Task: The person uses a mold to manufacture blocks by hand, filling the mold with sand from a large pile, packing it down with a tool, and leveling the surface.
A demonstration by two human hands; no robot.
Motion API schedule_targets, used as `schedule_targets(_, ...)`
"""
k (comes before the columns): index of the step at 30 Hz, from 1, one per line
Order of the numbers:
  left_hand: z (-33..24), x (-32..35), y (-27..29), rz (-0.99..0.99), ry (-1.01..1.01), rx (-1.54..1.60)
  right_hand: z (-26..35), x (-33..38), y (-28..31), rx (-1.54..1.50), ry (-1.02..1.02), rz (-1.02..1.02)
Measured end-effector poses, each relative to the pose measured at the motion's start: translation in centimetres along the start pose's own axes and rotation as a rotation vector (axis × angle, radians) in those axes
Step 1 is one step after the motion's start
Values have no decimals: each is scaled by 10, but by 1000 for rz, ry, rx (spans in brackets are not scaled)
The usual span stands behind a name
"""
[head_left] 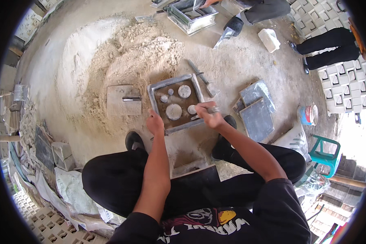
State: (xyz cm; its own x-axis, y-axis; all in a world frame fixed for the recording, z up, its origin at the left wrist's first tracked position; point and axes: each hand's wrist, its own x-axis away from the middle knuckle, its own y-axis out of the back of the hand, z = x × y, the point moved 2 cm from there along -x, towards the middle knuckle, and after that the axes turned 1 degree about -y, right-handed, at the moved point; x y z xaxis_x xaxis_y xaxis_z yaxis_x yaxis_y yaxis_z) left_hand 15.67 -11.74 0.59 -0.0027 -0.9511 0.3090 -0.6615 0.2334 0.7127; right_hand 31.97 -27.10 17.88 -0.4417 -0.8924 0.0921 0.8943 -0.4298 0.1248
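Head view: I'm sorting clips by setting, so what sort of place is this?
Probably an outdoor concrete-block casting yard: a sand pile, a square metal mould on the ground, and stacked patterned blocks.

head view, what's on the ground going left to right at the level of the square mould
flat square slab with a handle → square metal mould → left hand → right hand → stacked grey plates → small bucket

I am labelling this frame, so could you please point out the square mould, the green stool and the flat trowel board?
Square mould (152, 94): head view, on its left metal wall.
Green stool (326, 143): head view, on its seat.
Trowel board (117, 106): head view, on its flat face below the handle.
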Motion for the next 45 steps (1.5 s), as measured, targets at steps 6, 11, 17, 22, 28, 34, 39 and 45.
schedule_targets(6,2,0,0,-28,45,-44,7,3,-18,29,-50,13)
schedule_targets(11,0,0,3,31,68,14,5,-8,-40,55,-125,-56)
schedule_targets(17,2,1,0,12,61,33,-13,-10,-49,41,223,-182)
schedule_targets(22,20,-4,-2,35,74,47,-14,-8,-35,129,99,-10)
schedule_targets(28,12,-11,-2,-7,50,32,-13,-14,-38,-62,147,-93)
schedule_targets(34,-5,0,6,21,81,83,-32,-9,-32,17,374,36)
schedule_targets(39,1,4,5,74,82,60,-52,-5,-42,137,275,-53)
schedule_targets(45,6,-6,0,5,88,33,-13,-15,-48,119,-11,162)
